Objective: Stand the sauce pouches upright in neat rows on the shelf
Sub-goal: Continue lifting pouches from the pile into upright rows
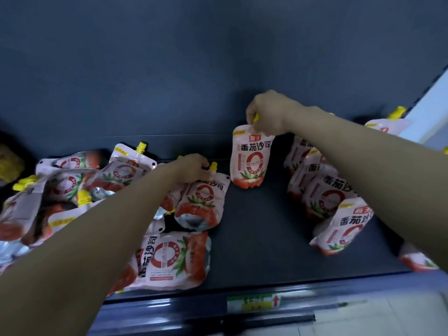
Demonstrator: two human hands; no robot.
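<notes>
In the middle of the frame a white-and-red soft plastic sauce pouch hangs upright, its base at or just above the dark grey shelf floor; I cannot tell whether it touches. My right hand comes in from the right edge on an outstretched bare forearm, wrist bent down, fingers curled and pinching that pouch at its yellow spout cap. The front reads 番茄沙司 in black under a small red brand box, with a big red ring and a tomato picture below.

Left of centre, my left hand reaches forward from the lower left. Its fingers curl over the top edge of a second leaning pouch, just beside its yellow cap, gripping it.

At the left of the frame lies a heap of fallen pouches, tumbled over one another at all angles. One flat pouch at bottom centre shows the same lettering turned sideways. At the right a row of standing pouches runs front to back, partly hidden by my right forearm.

On the shelf's front rail sits a green-and-yellow price label with a red arrow; its writing is too blurred to read.
</notes>
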